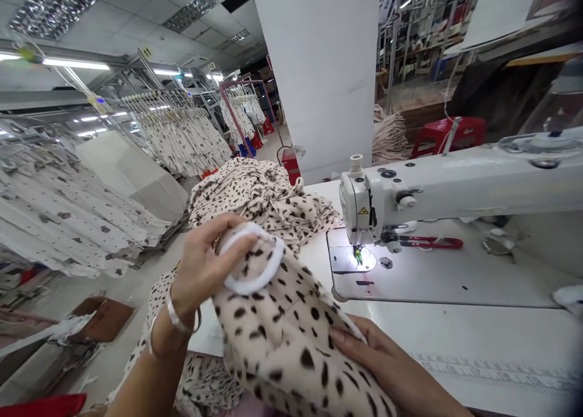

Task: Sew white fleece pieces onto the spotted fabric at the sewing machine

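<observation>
L grip [200, 268] & R grip [380, 353] pinching spotted fabric [282, 332]; brown carton [109, 321], contents unclear.

from here i see left hand [204, 264] pinching white ring [276, 260] on spotted fabric [282, 326], right hand [378, 351] gripping its edge; spotted pile [255, 189] beyond left fingers [221, 224], sewing machine [455, 189] right of them.

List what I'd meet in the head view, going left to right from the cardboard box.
Brown cardboard box → left hand → sewing machine's presser foot → red tool on the machine bed.
</observation>
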A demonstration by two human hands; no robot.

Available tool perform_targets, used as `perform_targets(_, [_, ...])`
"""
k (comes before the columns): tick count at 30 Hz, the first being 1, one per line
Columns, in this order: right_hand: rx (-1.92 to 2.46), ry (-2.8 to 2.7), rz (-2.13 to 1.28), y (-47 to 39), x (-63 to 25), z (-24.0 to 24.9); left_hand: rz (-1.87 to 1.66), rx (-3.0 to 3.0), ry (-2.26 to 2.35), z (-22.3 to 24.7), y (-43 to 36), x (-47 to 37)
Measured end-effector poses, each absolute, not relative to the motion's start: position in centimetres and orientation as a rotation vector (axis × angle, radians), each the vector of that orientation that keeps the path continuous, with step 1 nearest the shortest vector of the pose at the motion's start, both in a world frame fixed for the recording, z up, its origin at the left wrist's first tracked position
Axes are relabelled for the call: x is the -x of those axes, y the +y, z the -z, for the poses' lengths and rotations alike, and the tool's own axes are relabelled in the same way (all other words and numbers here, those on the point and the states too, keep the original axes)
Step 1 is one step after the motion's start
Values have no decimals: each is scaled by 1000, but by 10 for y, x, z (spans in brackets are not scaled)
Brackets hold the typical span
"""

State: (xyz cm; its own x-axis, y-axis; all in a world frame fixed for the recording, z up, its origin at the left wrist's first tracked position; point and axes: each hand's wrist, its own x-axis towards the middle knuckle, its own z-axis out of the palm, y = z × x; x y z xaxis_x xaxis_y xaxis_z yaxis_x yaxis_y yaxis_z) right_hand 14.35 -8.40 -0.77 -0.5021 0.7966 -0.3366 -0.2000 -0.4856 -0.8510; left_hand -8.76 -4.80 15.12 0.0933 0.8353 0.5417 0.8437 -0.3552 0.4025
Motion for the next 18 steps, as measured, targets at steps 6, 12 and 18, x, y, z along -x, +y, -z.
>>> perform_targets(6, [1206,-1735,-1263,-75,-163,44,610,2319,-1802,-92,3,56])
perform_targets(12, [1235,-1969,-160,-86,-178,54,291,2688,-1595,-17,-28,12])
perform_targets(18, [944,-2216,167,-102,-171,62,93,2914,-1487,-5,0,27])
